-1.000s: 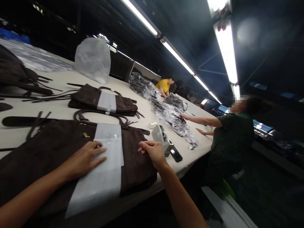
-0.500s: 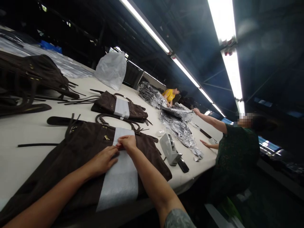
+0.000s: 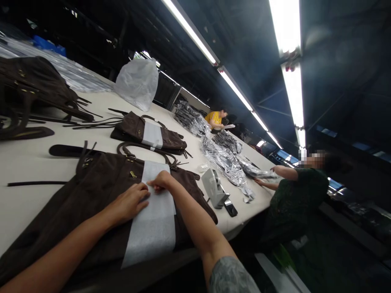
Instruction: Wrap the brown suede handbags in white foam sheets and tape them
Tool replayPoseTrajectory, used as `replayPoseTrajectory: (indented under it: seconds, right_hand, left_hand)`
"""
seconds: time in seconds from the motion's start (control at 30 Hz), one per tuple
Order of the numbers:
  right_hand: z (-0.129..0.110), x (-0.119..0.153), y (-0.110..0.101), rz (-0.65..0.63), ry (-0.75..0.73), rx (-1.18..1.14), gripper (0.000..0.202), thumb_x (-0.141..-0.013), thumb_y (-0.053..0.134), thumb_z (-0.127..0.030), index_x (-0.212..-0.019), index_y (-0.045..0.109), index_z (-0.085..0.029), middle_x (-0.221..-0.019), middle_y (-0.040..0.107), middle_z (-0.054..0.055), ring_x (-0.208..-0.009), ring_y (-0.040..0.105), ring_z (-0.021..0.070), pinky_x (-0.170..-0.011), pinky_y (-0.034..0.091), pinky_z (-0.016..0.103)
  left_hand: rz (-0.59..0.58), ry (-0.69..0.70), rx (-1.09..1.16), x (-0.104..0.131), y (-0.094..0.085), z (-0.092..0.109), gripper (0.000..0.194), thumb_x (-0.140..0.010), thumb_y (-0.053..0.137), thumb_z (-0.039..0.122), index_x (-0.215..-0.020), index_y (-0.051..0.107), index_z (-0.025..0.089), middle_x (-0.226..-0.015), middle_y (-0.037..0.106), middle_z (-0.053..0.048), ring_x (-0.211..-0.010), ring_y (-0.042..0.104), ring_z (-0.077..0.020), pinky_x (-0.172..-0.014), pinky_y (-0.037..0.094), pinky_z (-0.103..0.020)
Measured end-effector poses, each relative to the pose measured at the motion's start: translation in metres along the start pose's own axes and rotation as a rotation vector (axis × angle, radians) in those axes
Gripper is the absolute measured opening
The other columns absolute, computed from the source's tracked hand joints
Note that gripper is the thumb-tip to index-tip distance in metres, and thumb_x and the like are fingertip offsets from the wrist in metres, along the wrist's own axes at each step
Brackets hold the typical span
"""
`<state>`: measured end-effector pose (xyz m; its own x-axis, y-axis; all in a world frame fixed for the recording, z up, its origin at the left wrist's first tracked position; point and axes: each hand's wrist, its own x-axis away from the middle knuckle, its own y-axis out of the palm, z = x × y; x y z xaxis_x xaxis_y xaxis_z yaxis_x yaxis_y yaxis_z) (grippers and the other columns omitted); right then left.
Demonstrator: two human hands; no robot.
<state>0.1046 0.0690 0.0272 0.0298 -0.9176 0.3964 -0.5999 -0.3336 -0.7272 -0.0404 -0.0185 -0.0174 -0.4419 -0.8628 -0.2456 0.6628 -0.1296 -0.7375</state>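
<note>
A large dark brown leather bag lies flat in front of me, its handles toward the far side. Around its middle runs a white paper-like strip. My left hand rests on the bag with fingers laid at the strip's left edge and thumb apart; it is open. Close beside its fingertips, my right hand touches the strip with the index finger stretched out. Its other fingers are curled under, and whatever they may hold is hidden.
Beyond lies a smaller-looking brown bag with a white strip. A tape dispenser and a phone sit to the right. Plastic-wrapped items spread further along the table. A co-worker in dark green stands at the right edge.
My right hand has gone from pinching at the strip to touching it with the index finger. The co-worker in green has brought a plastic-wrapped item nearer to the table edge.
</note>
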Motion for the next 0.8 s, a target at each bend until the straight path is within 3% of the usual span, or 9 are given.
replayPoseTrajectory:
  seconds: [0.1,0.2,0.33,0.4,0.47,0.6,0.8]
  right_hand:
    - [0.012,0.024,-0.004,-0.087,0.011,0.032,0.044,-0.075,0.083,-0.038,-0.050,0.053,-0.017,-0.038,0.050,-0.002,-0.037,0.050,0.0110,-0.038,0.041,0.019]
    - [0.026,0.049,-0.008,-0.079,-0.091,0.069,0.037,-0.075,0.083,-0.036,-0.059,0.056,-0.017,-0.040,0.052,-0.005,-0.040,0.051,0.0090,-0.042,0.039,0.016]
    - [0.041,0.076,-0.014,0.162,-0.318,0.112,0.023,-0.079,0.080,-0.036,-0.079,0.064,-0.019,-0.055,0.062,-0.005,-0.054,0.062,0.0103,-0.056,0.046,0.018]
    - [0.047,0.085,-0.016,0.338,-0.444,0.216,0.015,-0.088,0.071,-0.034,-0.085,0.068,-0.020,-0.073,0.071,-0.001,-0.072,0.068,0.0131,-0.072,0.051,0.022]
    - [0.055,0.091,-0.017,0.418,-0.594,0.355,0.012,-0.093,0.063,-0.029,-0.092,0.070,-0.020,-0.095,0.075,0.004,-0.094,0.068,0.0163,-0.090,0.050,0.026]
    - [0.074,0.094,-0.009,0.312,-0.778,0.473,0.026,-0.098,0.048,-0.019,-0.112,0.070,-0.016,-0.124,0.069,0.007,-0.118,0.060,0.0167,-0.108,0.042,0.025]
    - [0.085,0.090,0.004,0.294,-0.792,0.484,0.040,-0.104,0.035,-0.023,-0.134,0.060,-0.014,-0.144,0.057,0.008,-0.137,0.047,0.0183,-0.119,0.030,0.032]
  left_hand:
    - [0.010,0.000,-0.001,0.000,0.001,-0.002,0.036,-0.079,0.049,0.047,-0.094,0.072,0.024,-0.113,0.061,-0.009,-0.113,0.058,-0.0290,-0.101,0.048,-0.043]
    - [0.011,-0.010,-0.003,0.001,0.001,-0.002,0.036,-0.079,0.049,0.047,-0.095,0.071,0.024,-0.110,0.062,-0.009,-0.108,0.059,-0.0275,-0.097,0.049,-0.041]
    - [0.012,-0.030,-0.018,0.002,-0.001,0.000,0.032,-0.079,0.049,0.045,-0.091,0.067,0.022,-0.105,0.064,-0.009,-0.101,0.060,-0.0264,-0.089,0.050,-0.039]
    - [0.013,-0.035,-0.028,0.002,-0.002,0.001,0.031,-0.079,0.049,0.045,-0.090,0.066,0.022,-0.105,0.064,-0.008,-0.101,0.060,-0.0259,-0.088,0.050,-0.038]
    - [0.012,-0.039,-0.033,0.002,-0.002,0.001,0.031,-0.079,0.049,0.046,-0.090,0.066,0.023,-0.106,0.064,-0.008,-0.102,0.060,-0.0257,-0.089,0.050,-0.037]
    - [0.012,-0.046,-0.020,0.003,-0.001,-0.002,0.034,-0.079,0.051,0.050,-0.092,0.068,0.024,-0.108,0.065,-0.008,-0.103,0.061,-0.0256,-0.091,0.051,-0.037]
    - [0.015,-0.058,-0.018,0.004,0.000,-0.006,0.035,-0.079,0.054,0.052,-0.095,0.069,0.024,-0.110,0.064,-0.007,-0.103,0.061,-0.0252,-0.092,0.051,-0.037]
